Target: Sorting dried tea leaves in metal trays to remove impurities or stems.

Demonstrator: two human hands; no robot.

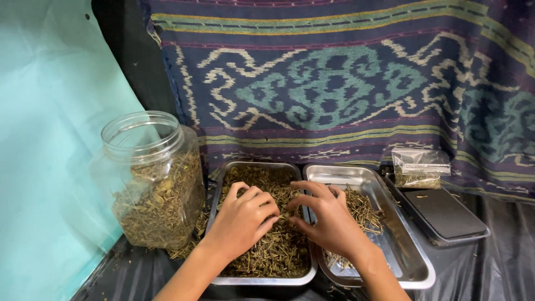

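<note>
woven cloth [345,83] in purple, teal and cream hangs across the back, patterned, filling most of the upper view. teal sheet [50,139] covers the left side. black plastic sheeting [501,262] lines the surface underneath everything.

clear plastic jar [153,178], lid off, stands at left, roughly two-thirds full of dried herb bits, just beside the left tray. some loose herb spilled at its foot.

left steel tray [262,278] is heaped with dried herb stems and leaves [273,251]. right steel tray [412,262] touches it side by side, mostly bare metal, with a smaller pile of sorted stems [365,212] at its near-left part.

black digital scale [443,214] sits right of the trays, a small clear bag of herbs [421,167] at its far end, against the cloth.

left hand [242,217] rests palm down on the herb heap in the left tray, fingers curled loosely into the stems, half closed; whether it grips any i cannot tell. right hand [329,217] lies across the seam between the two trays, thumb and fingers narrowed toward each other at the left tray's edge, pinching at stems, fingertips close to the left hand's fingertips. both forearms come in from the bottom edge.
</note>
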